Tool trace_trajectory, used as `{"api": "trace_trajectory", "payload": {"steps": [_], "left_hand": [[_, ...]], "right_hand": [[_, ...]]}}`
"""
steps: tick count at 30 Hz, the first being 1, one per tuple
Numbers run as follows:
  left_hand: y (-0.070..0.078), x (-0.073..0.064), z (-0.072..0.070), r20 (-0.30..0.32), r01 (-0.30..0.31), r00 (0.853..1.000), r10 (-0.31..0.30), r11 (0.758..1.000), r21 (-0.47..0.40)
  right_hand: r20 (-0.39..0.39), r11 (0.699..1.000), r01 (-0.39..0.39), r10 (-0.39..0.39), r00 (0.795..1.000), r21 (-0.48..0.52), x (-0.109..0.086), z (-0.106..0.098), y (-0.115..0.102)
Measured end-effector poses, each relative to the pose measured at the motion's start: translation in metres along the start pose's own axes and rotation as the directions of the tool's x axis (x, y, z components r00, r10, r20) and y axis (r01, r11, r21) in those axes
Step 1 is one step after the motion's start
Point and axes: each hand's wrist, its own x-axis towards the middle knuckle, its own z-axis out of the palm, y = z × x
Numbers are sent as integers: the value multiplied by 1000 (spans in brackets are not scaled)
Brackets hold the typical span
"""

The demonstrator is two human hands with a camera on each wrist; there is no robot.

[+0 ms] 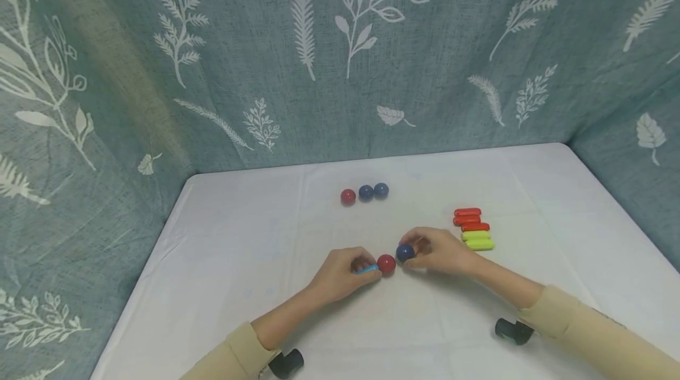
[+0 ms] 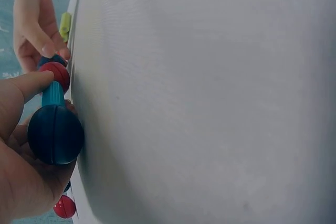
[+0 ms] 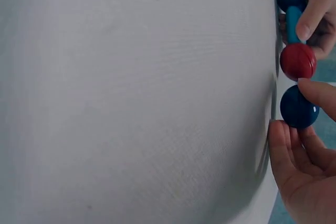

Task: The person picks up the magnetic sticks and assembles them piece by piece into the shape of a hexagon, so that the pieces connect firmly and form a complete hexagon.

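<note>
My left hand [image 1: 337,277] grips a light blue rod [image 1: 368,269] just above the white table. A red ball [image 1: 386,264] sits at the rod's right end. In the left wrist view, a dark blue ball [image 2: 55,134] caps its other end; the hand hides that ball from the head view. With thumb and fingers, my right hand [image 1: 443,253] holds another dark blue ball [image 1: 405,252] close beside the red one. A narrow gap between these two balls shows in the right wrist view, by the thumb tip.
Behind the hands, a loose red ball [image 1: 347,196] and two dark blue balls [image 1: 366,193] lie in a row. Red rods [image 1: 467,212] and yellow-green rods [image 1: 480,245] are stacked side by side beyond the right hand. A patterned curtain [image 1: 329,114] borders the white table [image 1: 239,220].
</note>
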Motion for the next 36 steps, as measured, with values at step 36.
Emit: {"api": "trace_trajectory", "payload": {"steps": [36], "left_hand": [[-4,-2,2,-9,-23,1000,23,1000,-11]], "right_hand": [[-188,982,-133,105,977,-138,39,-48,25]]}}
